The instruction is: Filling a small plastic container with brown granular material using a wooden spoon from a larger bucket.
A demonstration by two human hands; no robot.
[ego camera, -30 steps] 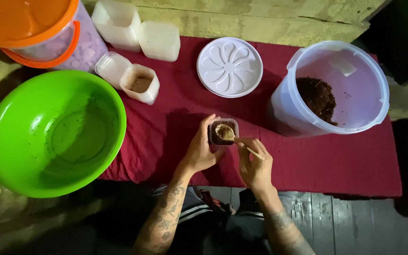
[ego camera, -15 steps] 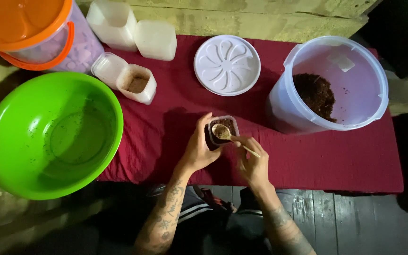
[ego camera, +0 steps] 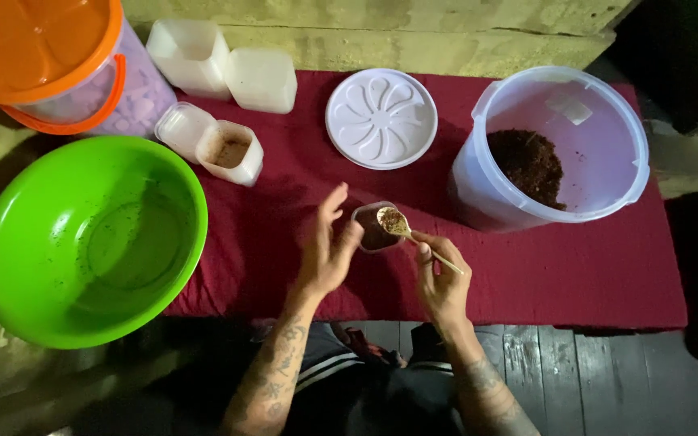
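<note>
Pinching a wooden spoon (ego camera: 401, 228) over the half-hidden small cup (ego camera: 375, 234), right hand (ego camera: 442, 278); left hand (ego camera: 326, 250) open.

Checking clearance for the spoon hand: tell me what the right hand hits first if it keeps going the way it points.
The right hand points up-left; its spoon already hangs over the small cup, so it likely meets the cup's rim first. Depth is unclear from above.

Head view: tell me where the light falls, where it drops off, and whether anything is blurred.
Head view: light falls evenly on the red cloth and green basin; the right edge and the floor below go dark; the left hand casts a soft shadow; the right hand and spoon look sharp.
</note>
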